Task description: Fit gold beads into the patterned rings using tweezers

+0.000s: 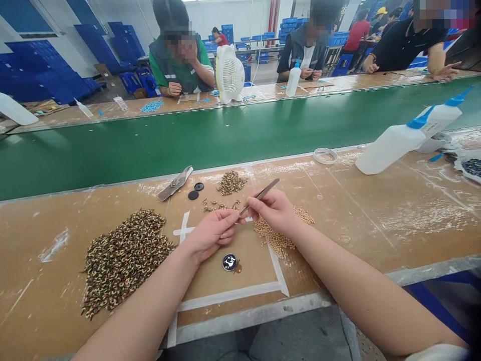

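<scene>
My right hand is closed around metal tweezers, whose tips point down and left to the fingertips of my left hand. That left hand is pinched on a small piece too hidden to name. Below the hands lies a small round black dish with glossy liquid in it. A large pile of small dark and cream pieces spreads out left of my left forearm. Under and beside my right wrist is a pile of tan beads. Beyond my hands sits a smaller heap of gold and dark pieces.
White tape marks a rectangle on the bench. Two black discs and a grey strip lie behind. White bottles and a tape ring are at right. Across the green belt several people sit near a fan.
</scene>
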`<state>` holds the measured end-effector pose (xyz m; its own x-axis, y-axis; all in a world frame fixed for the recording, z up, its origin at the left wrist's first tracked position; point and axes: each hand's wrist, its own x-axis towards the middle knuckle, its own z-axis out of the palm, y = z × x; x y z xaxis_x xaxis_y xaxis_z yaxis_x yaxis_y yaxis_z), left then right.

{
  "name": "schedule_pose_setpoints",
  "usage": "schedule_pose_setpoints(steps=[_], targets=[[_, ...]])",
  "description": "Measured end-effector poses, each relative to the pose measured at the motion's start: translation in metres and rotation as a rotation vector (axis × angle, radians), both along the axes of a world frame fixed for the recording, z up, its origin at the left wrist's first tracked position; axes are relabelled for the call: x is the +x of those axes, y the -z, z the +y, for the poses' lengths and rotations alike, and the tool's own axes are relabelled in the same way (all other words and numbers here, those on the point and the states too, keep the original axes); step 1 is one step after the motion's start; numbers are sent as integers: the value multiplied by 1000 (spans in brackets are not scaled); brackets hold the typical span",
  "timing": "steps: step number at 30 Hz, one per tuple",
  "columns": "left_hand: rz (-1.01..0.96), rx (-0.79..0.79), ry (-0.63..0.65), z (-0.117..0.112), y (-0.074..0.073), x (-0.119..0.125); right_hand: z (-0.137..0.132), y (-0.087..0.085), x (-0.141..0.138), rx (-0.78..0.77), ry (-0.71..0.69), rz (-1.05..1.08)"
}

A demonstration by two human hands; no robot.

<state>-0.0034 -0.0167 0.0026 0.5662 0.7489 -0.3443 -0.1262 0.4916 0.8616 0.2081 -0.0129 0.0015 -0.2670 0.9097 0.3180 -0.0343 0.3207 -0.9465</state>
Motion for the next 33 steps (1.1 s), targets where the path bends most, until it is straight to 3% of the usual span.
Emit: schedule_pose_setpoints(steps=[8,17,24,30,33], targets=[[2,4,18,2,3,0,-1,-4,0,-34,9,19],[6,21,16,1,0,2,-3,-6,1,44,14,-103],[25,17,35,-1,-1,1,-5,-14,3,188,50,-238],[59,64,16,-2,2,3,-6,-10,3,123,82,-126],[198,192,-64,0,-11,0,-6,-6,2,61,77,-54]])
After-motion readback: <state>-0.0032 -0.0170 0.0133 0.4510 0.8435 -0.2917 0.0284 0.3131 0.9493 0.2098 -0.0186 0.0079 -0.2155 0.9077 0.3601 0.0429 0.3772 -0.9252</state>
